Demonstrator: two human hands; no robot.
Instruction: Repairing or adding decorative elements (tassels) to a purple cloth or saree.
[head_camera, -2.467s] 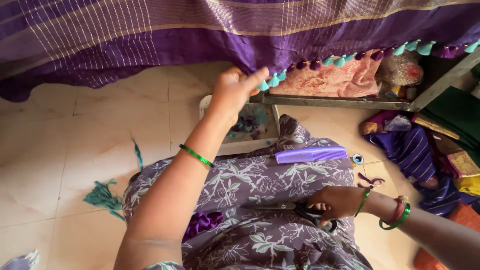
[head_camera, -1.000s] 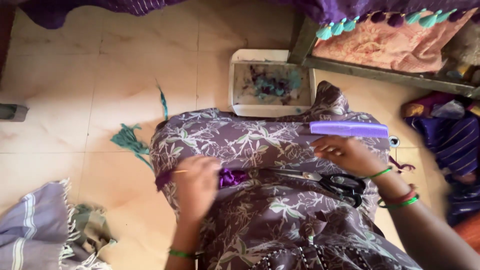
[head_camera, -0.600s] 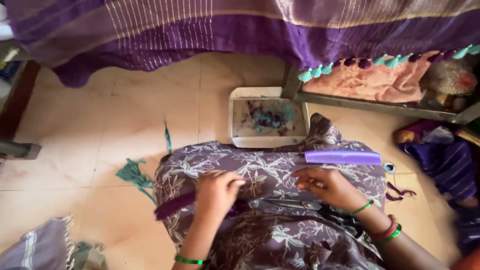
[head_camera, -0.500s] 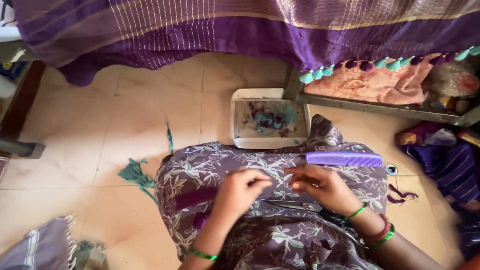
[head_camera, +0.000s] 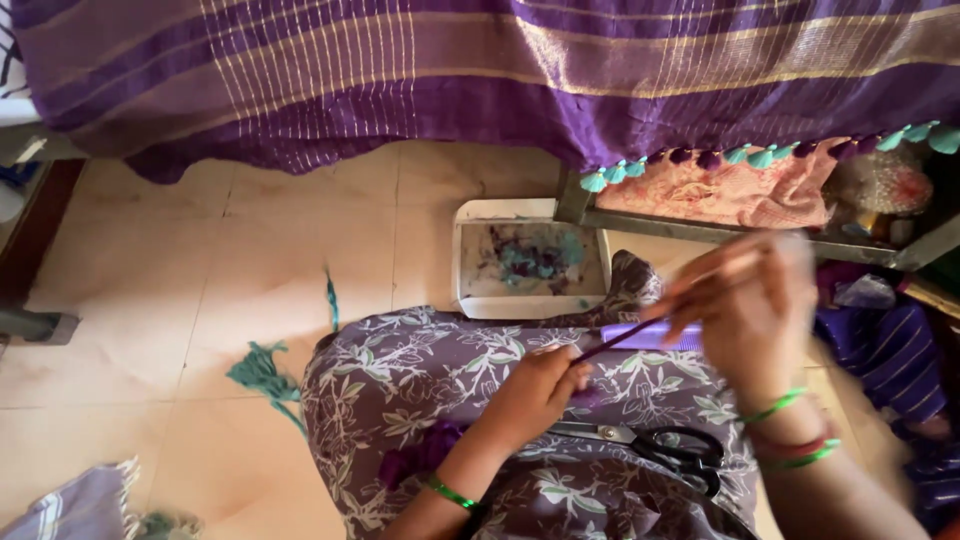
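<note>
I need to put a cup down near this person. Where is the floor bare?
Bare tan tile floor lies left of the white rectangular tray, below the purple striped hanging cloth. Teal thread scraps dot its lower edge. The right side, by folded purple fabrics, is crowded.

I count two hands, left hand and right hand, one pair of scissors, one comb, one tray, and three green bangles.
</note>
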